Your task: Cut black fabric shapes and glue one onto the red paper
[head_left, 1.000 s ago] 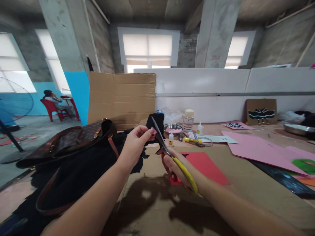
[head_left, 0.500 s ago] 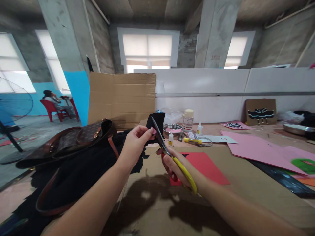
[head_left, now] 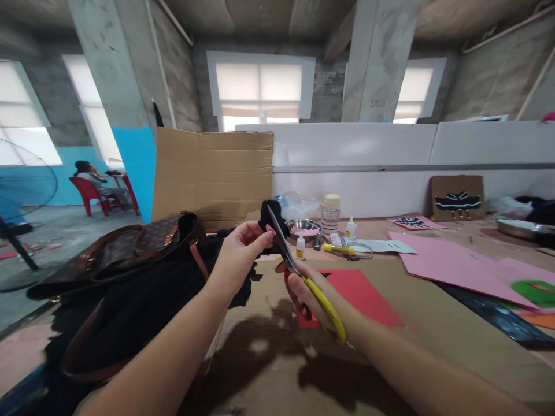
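Observation:
My left hand (head_left: 240, 251) pinches a piece of black cloth (head_left: 265, 212) together with a small pink scrap (head_left: 269, 229) at thumb and fingertip. My right hand (head_left: 303, 286) is closed around the handles of a pair of scissors (head_left: 323, 303) with yellow grips. The metal blades point up and away, crossing in front of the cloth. Whether they touch it is hard to tell. Beneath my right wrist lies a red sheet (head_left: 362, 297) with a small black scrap (head_left: 326, 274) on it.
Left of my arm, a brown handbag (head_left: 147, 248) rests on black cloth. Behind my hands stand glue bottles (head_left: 300, 247), a metal bowl (head_left: 303, 226), a jar (head_left: 330, 214) and a yellow-handled tool (head_left: 340, 249). Pink sheets (head_left: 451, 268) lie right; a cardboard panel (head_left: 234, 179) stands behind.
The black cloth's upper part has changed from a wide, square-cornered flap to a smaller, rounded, bunched shape beside the blades. Both hands and the scissors stay in nearly the same place.

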`<state>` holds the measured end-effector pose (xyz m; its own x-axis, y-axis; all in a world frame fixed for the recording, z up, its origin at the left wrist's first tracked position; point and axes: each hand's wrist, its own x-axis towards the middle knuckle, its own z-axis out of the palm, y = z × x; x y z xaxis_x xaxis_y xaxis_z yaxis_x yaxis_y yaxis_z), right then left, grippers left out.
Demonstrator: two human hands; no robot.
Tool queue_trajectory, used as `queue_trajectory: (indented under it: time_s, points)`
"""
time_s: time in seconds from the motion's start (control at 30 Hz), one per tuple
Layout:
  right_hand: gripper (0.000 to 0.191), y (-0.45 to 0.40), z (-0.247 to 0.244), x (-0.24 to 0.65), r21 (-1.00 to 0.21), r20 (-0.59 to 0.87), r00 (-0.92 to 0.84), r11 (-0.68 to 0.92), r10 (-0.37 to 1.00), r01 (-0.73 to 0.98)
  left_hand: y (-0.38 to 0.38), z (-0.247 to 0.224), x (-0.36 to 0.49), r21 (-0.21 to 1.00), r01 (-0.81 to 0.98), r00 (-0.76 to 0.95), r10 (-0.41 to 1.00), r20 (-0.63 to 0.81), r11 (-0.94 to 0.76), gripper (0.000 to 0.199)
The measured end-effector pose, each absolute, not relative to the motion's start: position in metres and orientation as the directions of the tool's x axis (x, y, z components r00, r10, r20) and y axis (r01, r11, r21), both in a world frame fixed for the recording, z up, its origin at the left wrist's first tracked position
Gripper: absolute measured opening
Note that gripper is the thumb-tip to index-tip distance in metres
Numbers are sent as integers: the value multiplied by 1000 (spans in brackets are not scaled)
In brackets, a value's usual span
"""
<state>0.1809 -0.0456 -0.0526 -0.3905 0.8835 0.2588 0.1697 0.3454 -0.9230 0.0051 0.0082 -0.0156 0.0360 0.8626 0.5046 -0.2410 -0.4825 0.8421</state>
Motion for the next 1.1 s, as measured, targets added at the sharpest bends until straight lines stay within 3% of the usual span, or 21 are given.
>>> queue_trajectory:
  time_s: [0.6,1.1]
  points:
    - [65,-44,-53,183,-882,322,-433,433,842,186,9,-17,4,843,-278,14,876,482,-459,30]
    - [64,-45,-55,181,-900,287,-408,390,867,195,6,-16,4,852,-274,18,883,469,-447,30]
